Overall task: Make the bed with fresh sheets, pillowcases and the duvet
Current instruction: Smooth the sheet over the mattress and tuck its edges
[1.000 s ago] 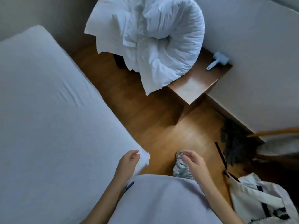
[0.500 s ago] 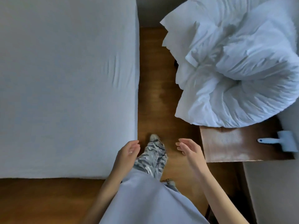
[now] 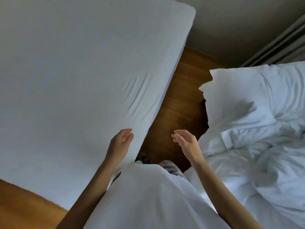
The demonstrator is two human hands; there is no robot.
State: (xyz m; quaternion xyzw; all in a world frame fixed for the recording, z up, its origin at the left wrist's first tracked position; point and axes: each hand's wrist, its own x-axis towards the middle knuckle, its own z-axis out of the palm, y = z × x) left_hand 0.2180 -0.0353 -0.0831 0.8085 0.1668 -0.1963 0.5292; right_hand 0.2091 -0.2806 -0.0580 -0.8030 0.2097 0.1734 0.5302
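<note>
The bed (image 3: 69,76) fills the left side, covered by a smooth white fitted sheet with a few creases near its right edge. A crumpled white duvet (image 3: 257,133) lies heaped on the right, across a strip of wooden floor. My left hand (image 3: 121,142) hovers over the bed's right edge, fingers loosely curled and holding nothing. My right hand (image 3: 185,142) hangs over the floor gap just left of the duvet, fingers spread and empty.
A strip of wooden floor (image 3: 179,104) runs between bed and duvet; more floor (image 3: 24,205) shows at the bottom left. A wall (image 3: 239,27) and grey curtain folds (image 3: 280,42) stand at the top right. My patterned trouser leg (image 3: 170,166) is below.
The view has swung and moved forward along the gap, so the duvet now fills the right side close to me. Both hands rose slightly and stay empty; the side table has left view.
</note>
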